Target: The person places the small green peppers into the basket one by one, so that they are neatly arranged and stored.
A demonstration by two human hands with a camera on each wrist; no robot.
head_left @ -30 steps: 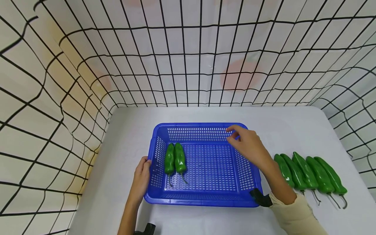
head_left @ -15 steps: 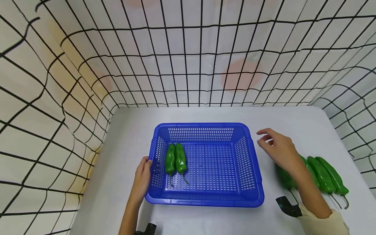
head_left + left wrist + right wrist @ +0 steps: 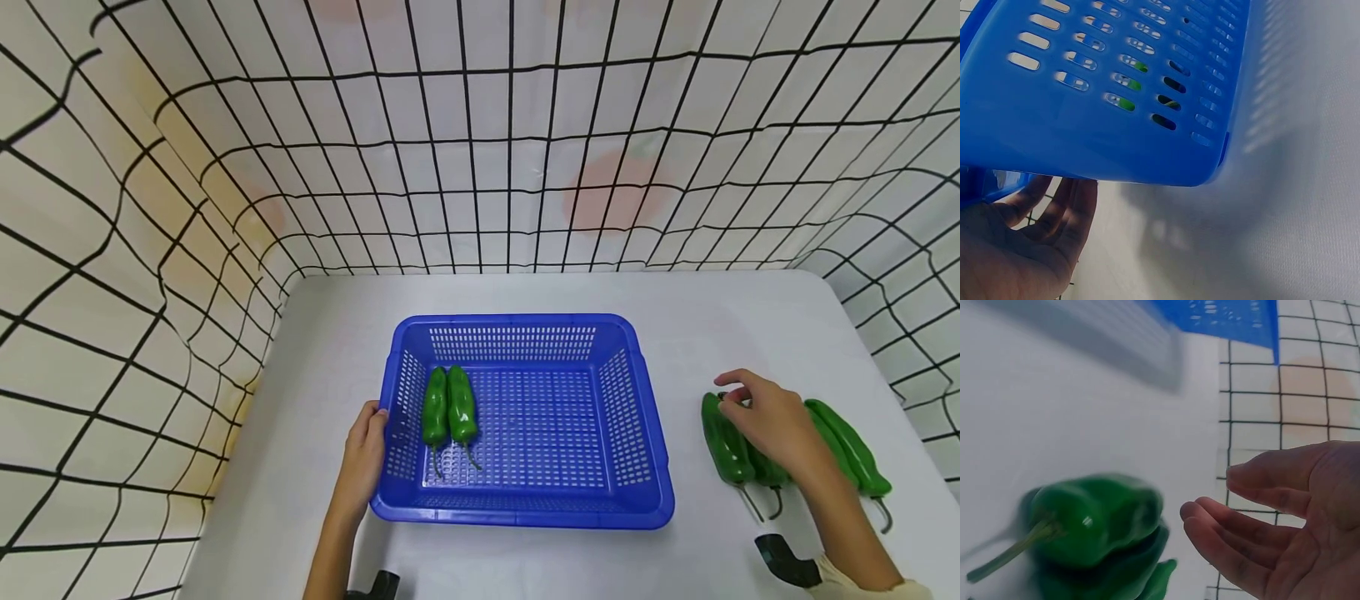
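Observation:
My left hand grips the left rim of a blue plastic basket, thumb on the rim. The left wrist view shows its fingers reaching under the rim beside the slotted wall. Two green peppers lie side by side at the basket's left, stems toward me. My right hand hovers over a row of several green peppers on the table and partly hides the middle ones. Its fingers are loosely bent, with nothing between them. In the right wrist view, the nearest pepper lies just left of the fingertips.
The basket stands on a white table at its middle, with the pepper row to its right. Black wire mesh rises behind the table and along both sides. A dark wrist mount sits at the right wrist.
My right hand has moved from above the basket's right side rightward and toward me, to over the pepper row. The left hand, the basket and its two peppers have stayed put.

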